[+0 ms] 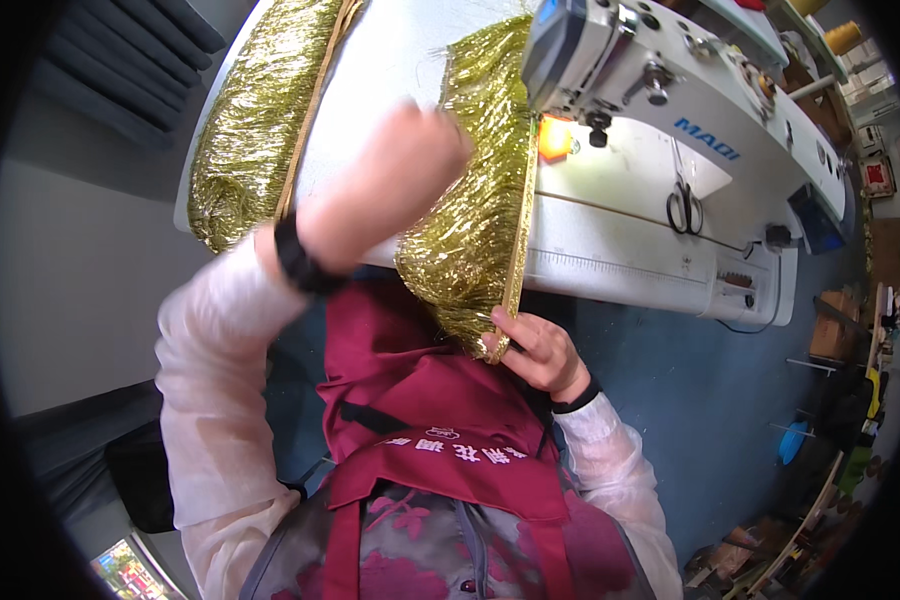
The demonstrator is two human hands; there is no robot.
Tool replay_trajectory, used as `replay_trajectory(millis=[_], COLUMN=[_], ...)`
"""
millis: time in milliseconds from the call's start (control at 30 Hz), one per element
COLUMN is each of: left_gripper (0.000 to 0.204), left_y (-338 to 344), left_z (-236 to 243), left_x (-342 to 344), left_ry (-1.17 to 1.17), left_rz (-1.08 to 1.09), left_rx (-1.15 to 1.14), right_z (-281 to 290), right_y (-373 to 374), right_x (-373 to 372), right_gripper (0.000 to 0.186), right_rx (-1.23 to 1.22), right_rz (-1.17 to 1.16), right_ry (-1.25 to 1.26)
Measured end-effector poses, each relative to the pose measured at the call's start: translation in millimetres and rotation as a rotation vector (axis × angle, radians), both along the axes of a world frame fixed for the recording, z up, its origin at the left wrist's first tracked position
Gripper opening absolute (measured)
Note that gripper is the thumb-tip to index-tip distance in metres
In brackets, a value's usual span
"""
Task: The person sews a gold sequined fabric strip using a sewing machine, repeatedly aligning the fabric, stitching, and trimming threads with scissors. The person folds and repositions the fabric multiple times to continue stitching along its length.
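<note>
A length of gold tinsel fringe trim [478,235] lies over the front edge of the white sewing table [600,255], partly under the sewing machine head [625,65]. Its braided gold band [520,225] runs along the right side. My right hand [542,352] pinches the lower end of this band between thumb and fingers, just off the table edge. Raised above the left side of the fringe, my left hand [400,170] is curled into a fist and slightly blurred. Its fingertips are turned away, and what they hold, if anything, is hidden.
A second gold fringe strip [255,120] lies on the table's left side. Black-handled scissors [684,208] rest right of the needle area, near an orange glowing piece [555,138]. Shelves with thread spools [843,38] stand at far right. A maroon apron [390,350] covers my lap.
</note>
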State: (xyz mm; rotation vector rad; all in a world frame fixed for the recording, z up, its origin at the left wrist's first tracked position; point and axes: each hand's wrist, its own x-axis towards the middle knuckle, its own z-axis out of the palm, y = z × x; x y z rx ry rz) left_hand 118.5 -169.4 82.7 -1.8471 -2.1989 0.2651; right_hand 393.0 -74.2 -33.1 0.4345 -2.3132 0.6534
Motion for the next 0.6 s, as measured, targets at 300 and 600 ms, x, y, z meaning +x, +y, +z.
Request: replay_trajectory(millis=[300,600], left_gripper=[0.051,0.047], left_y=[-37,-84], left_z=[-58,-77], left_x=[113,186], left_ry=[-0.629,-0.623], left_rz=[-0.321,-0.327], left_rx=[0.271,0.423], right_z=[-8,-18], right_y=[12,12], right_x=[15,31], right_gripper=[0.020,0.019], right_rx=[0.050,0.085], right_rz=[-0.011,-0.120], right_ry=[0.066,0.041])
